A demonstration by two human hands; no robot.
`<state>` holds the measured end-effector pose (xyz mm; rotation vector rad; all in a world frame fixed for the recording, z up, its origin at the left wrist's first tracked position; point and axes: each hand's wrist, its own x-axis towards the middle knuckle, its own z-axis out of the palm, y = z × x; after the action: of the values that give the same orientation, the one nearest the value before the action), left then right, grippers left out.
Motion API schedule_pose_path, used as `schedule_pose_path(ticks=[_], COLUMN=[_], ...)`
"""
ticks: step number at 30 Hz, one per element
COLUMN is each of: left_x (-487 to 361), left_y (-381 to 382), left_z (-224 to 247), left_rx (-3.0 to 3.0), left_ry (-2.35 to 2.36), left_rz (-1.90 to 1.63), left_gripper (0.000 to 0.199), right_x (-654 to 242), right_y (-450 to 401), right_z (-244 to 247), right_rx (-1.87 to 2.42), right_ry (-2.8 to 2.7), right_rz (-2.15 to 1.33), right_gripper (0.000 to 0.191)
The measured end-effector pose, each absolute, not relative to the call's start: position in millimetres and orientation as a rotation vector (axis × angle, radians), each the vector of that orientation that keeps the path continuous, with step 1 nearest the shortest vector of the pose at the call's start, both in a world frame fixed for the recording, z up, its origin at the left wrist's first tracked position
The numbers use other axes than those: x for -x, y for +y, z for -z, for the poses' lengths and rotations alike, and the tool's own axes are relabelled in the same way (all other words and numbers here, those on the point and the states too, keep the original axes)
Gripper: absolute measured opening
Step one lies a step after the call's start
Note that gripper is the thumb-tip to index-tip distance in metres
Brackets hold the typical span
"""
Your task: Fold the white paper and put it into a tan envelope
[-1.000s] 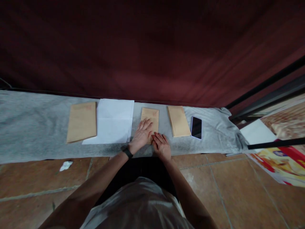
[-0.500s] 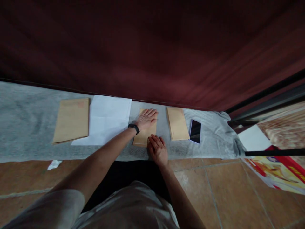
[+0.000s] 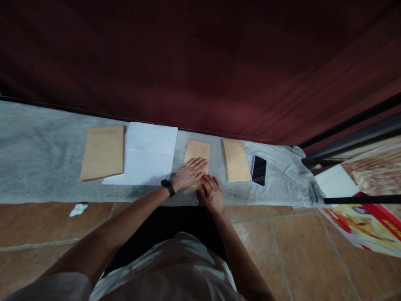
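Note:
A narrow brown envelope (image 3: 198, 149) lies on the grey cloth (image 3: 46, 167) in front of me. Across its lower half my left hand (image 3: 191, 172) lies flat, fingers stretched out to the right, a black band on the wrist. My right hand (image 3: 213, 194) rests at the envelope's lower right edge, fingers apart and partly on it. Left of the hands are white paper sheets (image 3: 150, 154), overlapped by a stack of larger brown envelopes (image 3: 103, 152). To the right sits a stack of narrow envelopes (image 3: 237, 161).
A phone (image 3: 259, 170) lies right of the narrow stack. A dark red curtain (image 3: 188, 75) rises behind the cloth. Black metal bars (image 3: 357, 125) and a red and yellow box (image 3: 366, 223) are at the right. A white scrap (image 3: 78, 209) lies on the tiled floor.
My left hand has slid down the envelope toward me, uncovering its upper part. My right hand stays near the lower right edge. The view has shifted slightly.

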<state>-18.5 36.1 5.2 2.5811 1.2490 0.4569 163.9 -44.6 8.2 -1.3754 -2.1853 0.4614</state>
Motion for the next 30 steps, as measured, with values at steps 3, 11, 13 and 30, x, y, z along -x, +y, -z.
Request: schedule_pose_path(ticks=[3, 11, 13, 30], left_x=[22.6, 40.7, 47.6, 57.6], left_y=[17.2, -36.4, -44.5, -54.9], left_z=[-5.3, -4.0, -4.2, -15.7], left_rx=[-2.623, -2.674, -2.685, -2.636], left_ry=[1.256, 1.243, 1.213, 1.186], left_rz=[-0.441, -0.437, -0.432, -0.510], left_gripper=[0.052, 0.056, 0.055, 0.044], right_x=[-163.0, -162.4, -164.2, -147.8], right_y=[-45.1, -45.6, -44.6, 47.5], right_z=[-8.3, -5.7, -5.1, -6.4], right_rx=[1.366, 1.383, 1.377, 1.376], right_ry=[-2.165, -2.155, -2.158, -2.697], right_rz=[-0.432, -0.414, -0.420, -0.304], right_gripper=[0.033, 0.034, 0.036, 0.053])
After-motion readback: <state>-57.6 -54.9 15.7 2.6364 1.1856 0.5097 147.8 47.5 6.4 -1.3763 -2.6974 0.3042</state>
